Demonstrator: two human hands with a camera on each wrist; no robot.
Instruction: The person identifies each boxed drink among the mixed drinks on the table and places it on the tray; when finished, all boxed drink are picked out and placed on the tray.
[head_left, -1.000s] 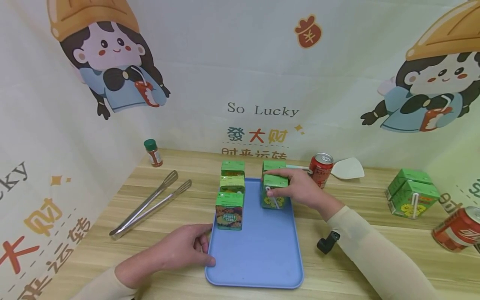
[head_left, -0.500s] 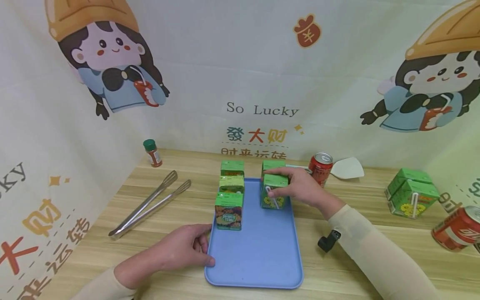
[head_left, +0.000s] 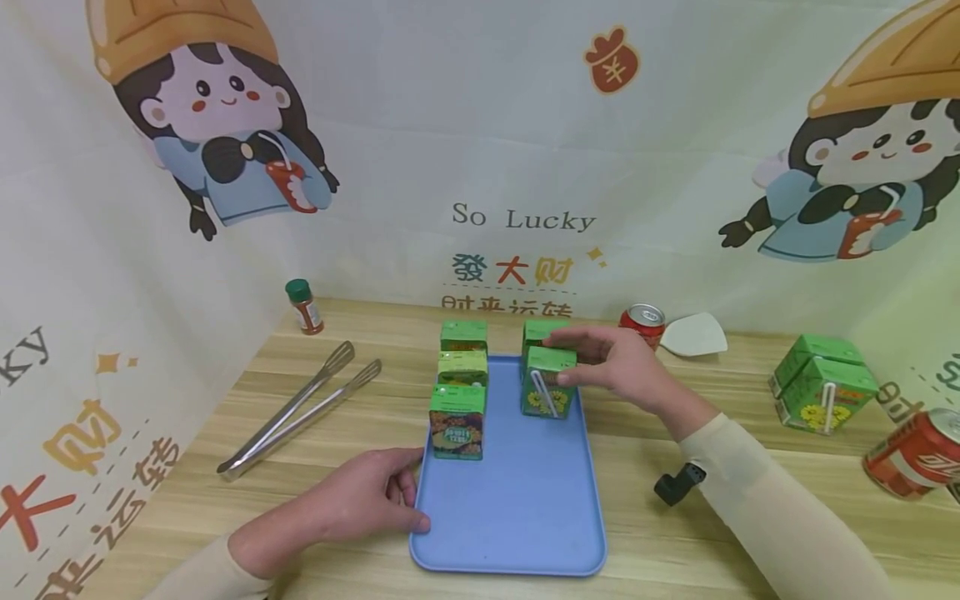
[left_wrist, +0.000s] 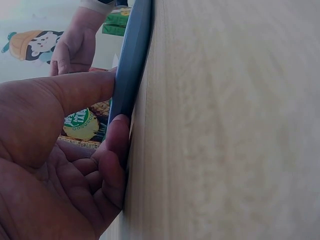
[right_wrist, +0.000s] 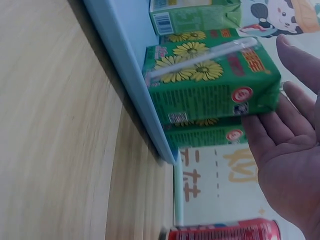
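Note:
My left hand (head_left: pixel 367 496) holds the left edge of a blue tray (head_left: pixel 517 517). In the left wrist view the thumb (left_wrist: pixel 87 90) meets the rim and the other fingers curl against its side. My right hand (head_left: pixel 618 362) is beside a green juice carton (head_left: pixel 551 392) with a white straw, fingers spread apart around its corner. The right wrist view shows those fingers extended, thumb away from the carton. Another green carton (head_left: pixel 536 331) is right behind it. Along the tray's left side, several cartons form a row, with a pineapple-printed carton (head_left: pixel 457 433) in front.
Metal tongs (head_left: pixel 300 412) lie left of the tray, near a green-capped spice jar (head_left: pixel 305 307). A red can (head_left: pixel 643 321) and a white spatula (head_left: pixel 695 335) are behind the right hand. Further right stand two green cartons (head_left: pixel 825 396) and a cola can (head_left: pixel 917 454).
My right hand has loosened from the front right carton and shifted slightly right, now covering more of the red can. The carton stays in place, and the left hand has not moved.

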